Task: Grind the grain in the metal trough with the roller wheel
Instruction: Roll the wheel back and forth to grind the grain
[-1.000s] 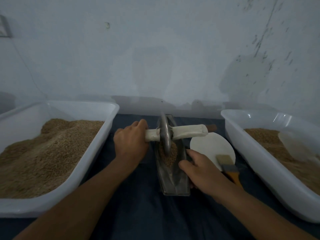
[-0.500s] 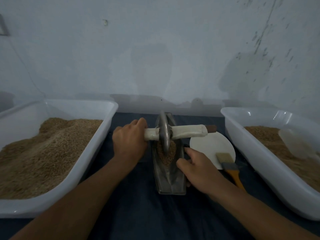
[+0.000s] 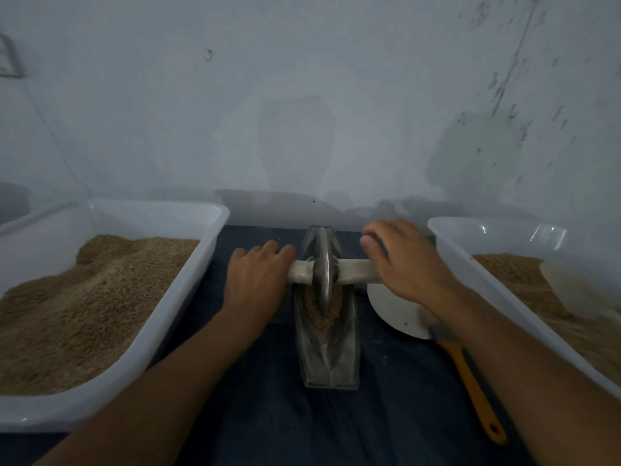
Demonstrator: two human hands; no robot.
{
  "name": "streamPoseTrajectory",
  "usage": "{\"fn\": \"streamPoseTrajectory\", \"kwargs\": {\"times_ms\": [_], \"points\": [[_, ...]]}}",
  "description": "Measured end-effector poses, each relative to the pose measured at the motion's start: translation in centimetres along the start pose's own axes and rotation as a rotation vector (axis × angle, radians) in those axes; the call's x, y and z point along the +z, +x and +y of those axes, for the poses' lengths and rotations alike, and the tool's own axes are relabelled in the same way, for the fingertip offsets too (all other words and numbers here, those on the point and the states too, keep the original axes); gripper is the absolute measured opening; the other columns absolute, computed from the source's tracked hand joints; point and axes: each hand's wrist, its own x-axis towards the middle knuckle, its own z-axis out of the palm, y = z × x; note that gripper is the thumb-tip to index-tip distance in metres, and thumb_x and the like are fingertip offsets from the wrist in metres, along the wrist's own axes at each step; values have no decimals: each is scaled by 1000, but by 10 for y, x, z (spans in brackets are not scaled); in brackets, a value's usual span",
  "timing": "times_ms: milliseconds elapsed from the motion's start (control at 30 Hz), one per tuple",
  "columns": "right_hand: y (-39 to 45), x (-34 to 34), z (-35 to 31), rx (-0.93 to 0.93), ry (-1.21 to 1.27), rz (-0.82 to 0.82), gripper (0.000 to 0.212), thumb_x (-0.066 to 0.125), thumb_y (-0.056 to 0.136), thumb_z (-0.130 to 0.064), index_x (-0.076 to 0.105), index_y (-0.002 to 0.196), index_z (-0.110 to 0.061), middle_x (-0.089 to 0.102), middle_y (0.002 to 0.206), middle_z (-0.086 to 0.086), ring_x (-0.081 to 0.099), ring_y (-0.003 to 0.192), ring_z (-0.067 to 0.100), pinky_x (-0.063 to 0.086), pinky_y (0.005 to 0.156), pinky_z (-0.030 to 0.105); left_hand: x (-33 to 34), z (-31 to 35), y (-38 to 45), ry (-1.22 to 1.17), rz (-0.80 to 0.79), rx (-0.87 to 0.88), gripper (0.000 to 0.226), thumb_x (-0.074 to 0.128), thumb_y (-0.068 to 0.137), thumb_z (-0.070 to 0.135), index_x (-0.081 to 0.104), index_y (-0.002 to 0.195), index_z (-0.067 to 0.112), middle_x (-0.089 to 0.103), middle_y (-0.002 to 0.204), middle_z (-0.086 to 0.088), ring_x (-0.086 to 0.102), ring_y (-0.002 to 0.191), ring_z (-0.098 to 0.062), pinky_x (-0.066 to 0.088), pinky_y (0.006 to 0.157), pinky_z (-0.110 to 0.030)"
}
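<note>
A narrow boat-shaped metal trough (image 3: pixel 331 358) lies lengthwise in the middle on a dark cloth. Brown grain (image 3: pixel 319 312) is heaped in its middle part. The metal roller wheel (image 3: pixel 323 269) stands upright in the trough on the grain, with a white-wrapped axle handle (image 3: pixel 353 270) sticking out to both sides. My left hand (image 3: pixel 257 280) grips the left end of the handle. My right hand (image 3: pixel 403 264) lies over the right end, fingers curled over it.
A white plastic tub (image 3: pixel 168 307) full of brown grain stands at the left. Another white tub (image 3: pixel 477 274) with grain and a pale scoop (image 3: pixel 571 287) stands at the right. A white disc (image 3: pixel 396 311) and a yellow-handled brush (image 3: pixel 470 385) lie beside the trough, under my right forearm.
My right hand left the trough's right rim and moved up onto the right end of the roller handle. My left hand kept its grip on the left end.
</note>
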Motion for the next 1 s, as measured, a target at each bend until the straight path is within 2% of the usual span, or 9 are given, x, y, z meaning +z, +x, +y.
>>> {"fn": "streamPoseTrajectory", "kwargs": {"times_ms": [167, 233, 333, 433, 567, 733, 800, 900, 1000], "points": [[-4, 30, 4, 37, -208, -64, 49, 16, 105, -46, 57, 98, -22, 63, 85, -2, 60, 76, 23, 45, 61, 36, -2, 0, -1, 16, -46, 9, 18, 70, 79, 20, 57, 91, 23, 60, 87, 0, 61, 75, -22, 29, 63, -32], [-14, 31, 5, -68, -335, -47, 33, 35, 105, -36, 62, 105, -16, 64, 81, 2, 58, 65, 23, 35, 51, 31, -5, 4, -2, 44, -60, 25, 21, 71, 79, 23, 54, 91, 25, 60, 87, 3, 60, 74, -19, 28, 64, -31], [-31, 25, -1, -215, -429, 51, 25, 82, 72, -9, 67, 91, -3, 60, 62, 8, 54, 45, 25, 25, 43, 24, -10, 7, -7, 39, -56, 36, 23, 70, 78, 24, 50, 90, 25, 61, 86, 3, 59, 75, -19, 28, 65, -32], [-43, 25, -8, -198, -356, 170, 10, 62, 91, -21, 62, 86, -13, 60, 66, 3, 54, 53, 23, 43, 44, 32, -14, 6, -15, 28, -57, 34, 26, 67, 82, 24, 45, 96, 25, 59, 93, 3, 58, 84, -20, 31, 70, -33], [-62, 22, -9, -93, -171, 152, 49, 17, 109, -41, 64, 112, -25, 60, 79, -4, 54, 66, 17, 46, 60, 38, -27, 11, -28, 55, -63, 55, 34, 68, 79, 22, 41, 101, 24, 55, 97, 2, 55, 88, -21, 37, 78, -35], [-74, 15, -21, -111, -71, 169, 40, 30, 104, -35, 67, 101, -20, 62, 89, -4, 55, 78, 16, 50, 70, 39, -40, 15, -48, 42, 0, 94, 27, 62, 80, 15, 43, 98, 21, 50, 92, 0, 50, 82, -20, 33, 73, -34], [-73, 10, -31, -56, -47, 163, 39, 29, 99, -37, 64, 94, -21, 58, 88, -7, 53, 76, 13, 50, 62, 39, -45, 16, -53, 14, 18, 101, 28, 67, 74, 11, 46, 92, 19, 51, 85, -1, 49, 73, -19, 30, 67, -32], [-73, 7, -44, -85, -125, 212, 37, 30, 96, -35, 62, 87, -20, 56, 79, -6, 52, 64, 15, 29, 49, 24, -45, 13, -60, -51, 50, 102, 40, 79, 57, 5, 49, 82, 16, 50, 73, -3, 48, 61, -20, 30, 60, -31], [-68, 6, -49, -103, -110, 226, 34, 33, 97, -29, 64, 94, -18, 58, 70, -5, 51, 54, 16, 19, 50, 26, -36, 9, -56, -69, 32, 99, 47, 81, 56, 7, 45, 81, 19, 51, 74, -2, 48, 61, -19, 30, 60, -30]]}}
